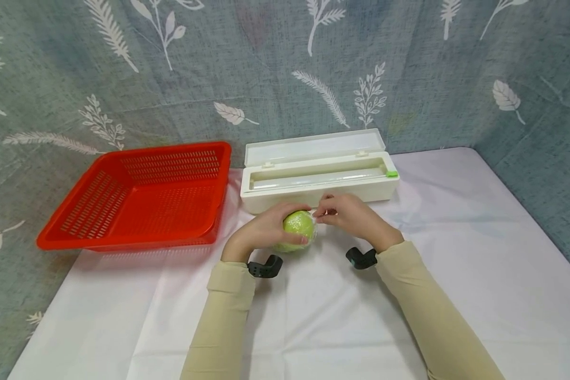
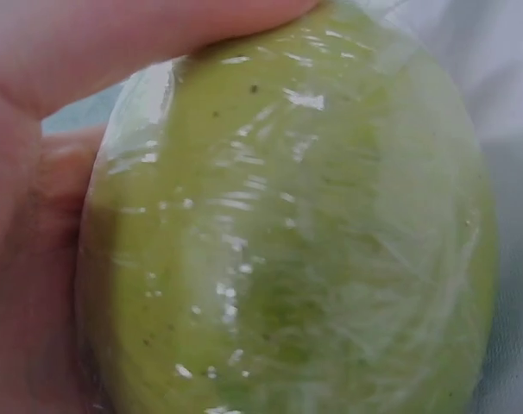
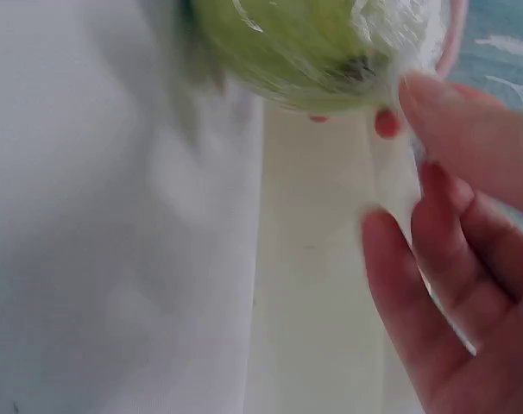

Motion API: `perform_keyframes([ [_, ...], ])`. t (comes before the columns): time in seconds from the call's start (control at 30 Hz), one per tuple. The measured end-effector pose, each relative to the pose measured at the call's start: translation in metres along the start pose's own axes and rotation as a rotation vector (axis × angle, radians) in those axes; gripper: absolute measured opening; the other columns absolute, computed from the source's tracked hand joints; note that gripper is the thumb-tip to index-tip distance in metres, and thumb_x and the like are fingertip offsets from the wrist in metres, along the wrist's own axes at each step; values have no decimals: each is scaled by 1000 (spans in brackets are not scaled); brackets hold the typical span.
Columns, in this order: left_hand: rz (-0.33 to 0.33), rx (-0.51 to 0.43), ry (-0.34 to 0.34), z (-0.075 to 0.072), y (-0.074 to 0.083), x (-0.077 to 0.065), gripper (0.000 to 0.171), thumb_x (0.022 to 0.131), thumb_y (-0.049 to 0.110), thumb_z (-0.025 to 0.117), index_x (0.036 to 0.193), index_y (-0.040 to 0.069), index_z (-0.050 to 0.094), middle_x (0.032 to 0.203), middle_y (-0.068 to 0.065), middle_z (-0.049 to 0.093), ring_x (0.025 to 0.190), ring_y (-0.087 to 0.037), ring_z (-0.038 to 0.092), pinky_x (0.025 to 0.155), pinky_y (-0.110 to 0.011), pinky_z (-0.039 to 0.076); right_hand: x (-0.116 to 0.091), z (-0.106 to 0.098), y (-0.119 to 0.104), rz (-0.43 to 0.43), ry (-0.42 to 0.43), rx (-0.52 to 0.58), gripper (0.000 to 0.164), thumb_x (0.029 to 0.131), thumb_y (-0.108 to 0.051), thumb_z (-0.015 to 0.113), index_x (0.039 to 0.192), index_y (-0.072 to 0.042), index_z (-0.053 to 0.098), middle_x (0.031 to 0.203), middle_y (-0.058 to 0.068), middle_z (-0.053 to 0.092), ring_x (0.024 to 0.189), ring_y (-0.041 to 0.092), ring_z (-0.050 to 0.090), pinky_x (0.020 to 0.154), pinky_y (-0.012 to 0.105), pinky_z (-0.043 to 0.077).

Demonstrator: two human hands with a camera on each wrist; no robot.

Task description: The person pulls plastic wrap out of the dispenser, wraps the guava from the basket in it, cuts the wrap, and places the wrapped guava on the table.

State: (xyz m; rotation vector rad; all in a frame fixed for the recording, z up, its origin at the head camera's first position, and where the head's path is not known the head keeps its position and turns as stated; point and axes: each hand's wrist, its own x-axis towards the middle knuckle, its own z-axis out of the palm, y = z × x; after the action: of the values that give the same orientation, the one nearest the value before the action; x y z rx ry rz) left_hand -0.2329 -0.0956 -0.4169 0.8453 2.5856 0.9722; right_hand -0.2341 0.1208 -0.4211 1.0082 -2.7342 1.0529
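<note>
A round green apple (image 1: 298, 225), wrapped in clear cling film, is held over the table in front of the white dispenser box. My left hand (image 1: 265, 228) grips it from the left, thumb on the near side and fingers over the far side. The left wrist view shows the wrinkled, shiny film stretched over the apple's (image 2: 287, 224) yellow-green, dark-specked skin. At the apple's right side my right hand (image 1: 349, 215) pinches the bunched cling film (image 3: 404, 39) between thumb and forefinger. Its other fingers are loosely bent, apart from the fruit.
Close behind the hands stands the long white film dispenser (image 1: 320, 192), lid (image 1: 315, 148) raised, a film roll (image 1: 323, 178) inside and a green slider (image 1: 391, 174) at its right end. A red plastic basket (image 1: 209, 232) stands at the left. A patterned cloth backdrop (image 1: 266, 63) hangs behind the table.
</note>
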Motion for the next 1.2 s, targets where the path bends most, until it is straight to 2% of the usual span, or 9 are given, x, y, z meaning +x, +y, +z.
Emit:
perform_keyframes([
  [0.13, -23, -25, 18, -1, 1, 0, 60, 69, 32, 74, 123, 26, 50, 115, 11, 48, 99, -8, 45, 84, -29, 39, 2, 3, -5, 12, 67, -94, 7, 78, -13, 69, 84, -12, 70, 80, -7, 59, 71, 8, 54, 64, 24, 44],
  [0.3, -38, -34, 39, -2, 0, -1, 58, 69, 32, 74, 121, 26, 50, 114, 11, 49, 98, -8, 46, 84, -29, 39, 5, 6, -15, 58, 71, -129, 9, 79, -10, 66, 87, -10, 70, 80, -3, 65, 71, 9, 57, 65, 23, 46],
  [0.5, -19, -1, 55, -1, 1, -1, 54, 69, 31, 74, 118, 22, 53, 110, 9, 51, 96, -9, 47, 82, -29, 41, 5, 5, -27, 86, 15, -174, 15, 83, -15, 58, 92, -12, 69, 80, -5, 65, 64, 8, 53, 61, 23, 43],
  [0.6, -11, 16, 62, -1, 2, 0, 54, 68, 31, 74, 117, 20, 54, 109, 8, 52, 95, -10, 47, 80, -28, 42, 4, 4, -35, 111, -44, -240, 18, 85, -20, 52, 90, -12, 67, 72, -5, 62, 58, 10, 49, 57, 25, 40],
  [0.7, -14, 30, 64, 0, 2, 1, 57, 68, 31, 74, 120, 17, 52, 112, 5, 52, 99, -11, 47, 82, -29, 42, 3, 4, -39, 109, -101, -275, 18, 85, -28, 51, 88, -13, 61, 70, -4, 58, 60, 12, 50, 59, 27, 41],
  [0.8, 2, 84, 70, 0, 3, 2, 70, 69, 34, 73, 130, 14, 44, 124, 0, 47, 110, -15, 42, 91, -32, 37, 1, 5, -37, 105, -150, -214, 25, 85, -36, 55, 92, -12, 57, 79, -2, 59, 71, 15, 54, 66, 30, 43],
  [0.97, 54, 168, 55, 1, 5, 4, 93, 66, 35, 76, 140, 12, 25, 136, -8, 35, 122, -23, 30, 99, -39, 27, -1, 7, -26, 123, -203, -39, 52, 80, -44, 62, 121, -15, 48, 103, 0, 59, 92, 17, 56, 78, 33, 44],
  [1.07, 59, 161, 31, 1, 6, 2, 95, 64, 33, 77, 141, 14, 24, 136, -6, 32, 123, -23, 28, 98, -40, 28, -2, 8, -20, 135, -226, 43, 70, 76, -44, 66, 135, -21, 36, 121, -2, 52, 105, 17, 52, 86, 33, 41],
  [1.2, 81, 145, 33, -1, 4, 0, 89, 69, 36, 73, 140, 15, 25, 137, -5, 32, 123, -22, 27, 98, -40, 28, -3, 3, -19, 143, -244, 82, 76, 74, -39, 70, 138, -25, 31, 132, -3, 42, 113, 19, 46, 90, 35, 39],
])
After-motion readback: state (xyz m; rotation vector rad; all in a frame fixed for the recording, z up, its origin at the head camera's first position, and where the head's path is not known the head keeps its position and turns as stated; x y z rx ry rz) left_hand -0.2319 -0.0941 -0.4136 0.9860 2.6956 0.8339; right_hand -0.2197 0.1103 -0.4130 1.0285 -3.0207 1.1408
